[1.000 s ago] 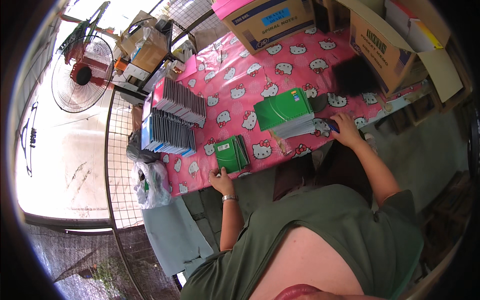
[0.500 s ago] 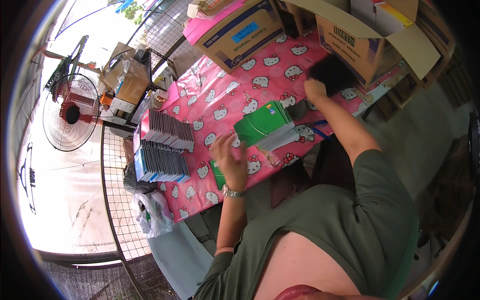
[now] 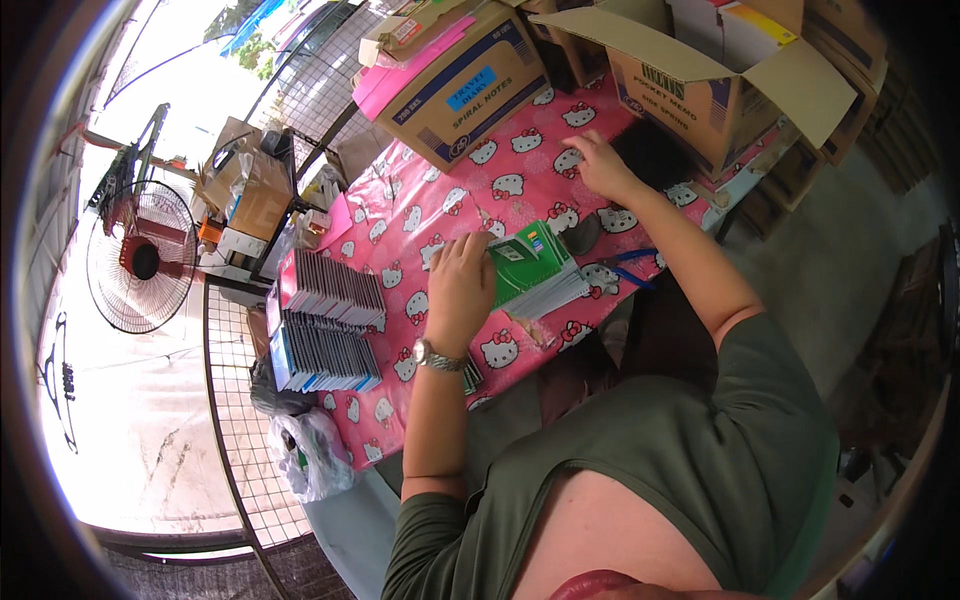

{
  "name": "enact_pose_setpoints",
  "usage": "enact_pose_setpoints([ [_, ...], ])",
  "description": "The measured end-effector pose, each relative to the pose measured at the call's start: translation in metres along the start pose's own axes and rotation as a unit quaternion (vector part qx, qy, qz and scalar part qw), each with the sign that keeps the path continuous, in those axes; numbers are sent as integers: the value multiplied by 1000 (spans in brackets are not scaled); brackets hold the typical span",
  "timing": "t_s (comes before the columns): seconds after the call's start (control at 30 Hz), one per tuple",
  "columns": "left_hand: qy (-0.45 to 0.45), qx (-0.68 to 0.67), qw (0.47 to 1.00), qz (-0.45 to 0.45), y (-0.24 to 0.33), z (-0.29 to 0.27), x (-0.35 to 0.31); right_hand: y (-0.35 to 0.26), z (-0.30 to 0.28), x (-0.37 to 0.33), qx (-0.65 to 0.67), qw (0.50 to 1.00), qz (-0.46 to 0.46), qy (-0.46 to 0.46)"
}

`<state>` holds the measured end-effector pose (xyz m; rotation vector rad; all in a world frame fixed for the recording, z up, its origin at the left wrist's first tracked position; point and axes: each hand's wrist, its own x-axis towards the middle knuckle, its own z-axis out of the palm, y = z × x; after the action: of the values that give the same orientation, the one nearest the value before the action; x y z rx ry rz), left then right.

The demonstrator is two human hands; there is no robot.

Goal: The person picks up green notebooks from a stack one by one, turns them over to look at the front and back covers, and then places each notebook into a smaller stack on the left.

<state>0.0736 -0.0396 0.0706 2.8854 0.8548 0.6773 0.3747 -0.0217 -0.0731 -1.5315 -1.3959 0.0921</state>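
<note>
My left hand (image 3: 462, 285), with a wristwatch, lies on the left end of a stack of green notebooks (image 3: 533, 270) on the pink patterned tablecloth (image 3: 440, 200); whether it grips the stack is unclear. My right hand (image 3: 602, 163) reaches far across the table, fingers spread, resting on the cloth beside a black object (image 3: 655, 152) in front of an open cardboard box (image 3: 700, 70). A small dark item (image 3: 583, 233) and a blue pen (image 3: 628, 268) lie near the stack. A few green booklets (image 3: 471, 374) peek out under my left forearm at the table edge.
Two rows of upright booklets (image 3: 325, 320) stand at the table's left end. A closed cardboard box (image 3: 470, 85) with pink sheets on top sits at the back. A wire fence (image 3: 240, 420), a standing fan (image 3: 140, 255) and a plastic bag (image 3: 305, 455) are on the left.
My left hand moved from the table's near edge up onto the green notebook stack. My right hand moved from the near right edge to the far side by the black object.
</note>
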Motion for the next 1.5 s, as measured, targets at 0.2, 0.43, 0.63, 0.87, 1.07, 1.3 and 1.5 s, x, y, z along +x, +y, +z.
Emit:
enact_pose_setpoints([
  [0.2, 69, 22, 997, 4, 1, 23, -1, -126, -54, -26, 99, 976, -101, -164],
  [0.43, 67, 10, 998, 1, 5, 19, -2, -136, -47, -39, 90, 980, -154, -84],
  [0.63, 78, 23, 997, 1, 5, 22, -4, -146, -48, -41, 243, 955, -86, -145],
  [0.87, 77, 21, 997, 4, 7, 23, -3, -134, -52, -34, 238, 943, -136, -189],
  [1.07, 70, 23, 997, 5, 17, 22, -1, -151, -55, -40, 115, 964, -115, -209],
  [1.3, 48, 45, 998, 22, 11, 23, -5, -172, -55, -42, 4, 974, -178, -141],
  [1.5, 46, 24, 999, 10, 13, 21, -6, -63, 5, -21, 196, 943, 140, -228],
])
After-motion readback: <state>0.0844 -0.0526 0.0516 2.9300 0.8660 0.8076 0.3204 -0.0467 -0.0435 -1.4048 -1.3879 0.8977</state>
